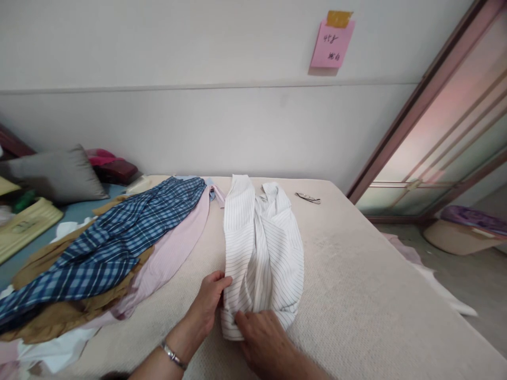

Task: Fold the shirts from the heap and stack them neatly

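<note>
A white shirt with thin dark stripes (261,248) lies folded lengthwise on the cream mattress (356,295). My left hand (208,303), with a silver bracelet on its wrist, pinches the shirt's lower left edge between thumb and fingers. Resting on the shirt's bottom hem, my right hand (261,338) has its fingers closed on the cloth.
A pile of clothes lies at the left: a blue plaid shirt (114,245) over a pink one (174,253) and tan cloth (59,316). A small dark item (308,198) sits near the wall. A grey pillow (59,174) is far left; a pink note (331,42) hangs above.
</note>
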Motion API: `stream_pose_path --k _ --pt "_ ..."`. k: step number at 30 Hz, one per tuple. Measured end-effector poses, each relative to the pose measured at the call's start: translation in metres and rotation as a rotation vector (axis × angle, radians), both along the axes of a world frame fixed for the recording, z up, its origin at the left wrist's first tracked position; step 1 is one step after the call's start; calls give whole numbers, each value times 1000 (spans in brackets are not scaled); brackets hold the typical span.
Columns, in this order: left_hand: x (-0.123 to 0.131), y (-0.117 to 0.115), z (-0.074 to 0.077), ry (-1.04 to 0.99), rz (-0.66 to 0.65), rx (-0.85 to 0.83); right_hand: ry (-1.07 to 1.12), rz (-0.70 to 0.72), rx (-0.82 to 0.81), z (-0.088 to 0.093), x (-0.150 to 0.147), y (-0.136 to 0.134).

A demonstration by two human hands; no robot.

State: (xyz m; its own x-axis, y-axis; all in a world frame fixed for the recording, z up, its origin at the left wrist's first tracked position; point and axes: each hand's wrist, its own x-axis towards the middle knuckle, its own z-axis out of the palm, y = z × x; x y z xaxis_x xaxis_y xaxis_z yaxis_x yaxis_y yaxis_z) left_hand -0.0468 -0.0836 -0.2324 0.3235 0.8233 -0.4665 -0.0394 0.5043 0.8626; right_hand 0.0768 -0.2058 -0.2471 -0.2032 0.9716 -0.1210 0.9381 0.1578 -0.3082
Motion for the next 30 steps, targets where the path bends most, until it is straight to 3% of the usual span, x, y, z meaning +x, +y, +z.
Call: stream_pose_path --k 19,30 --pt "1 -1 2 -6 -10 5 6 -1 1 2 1 -1" --pt "1 -2 2 -3 -17 15 7 2 24 -8 0 0"
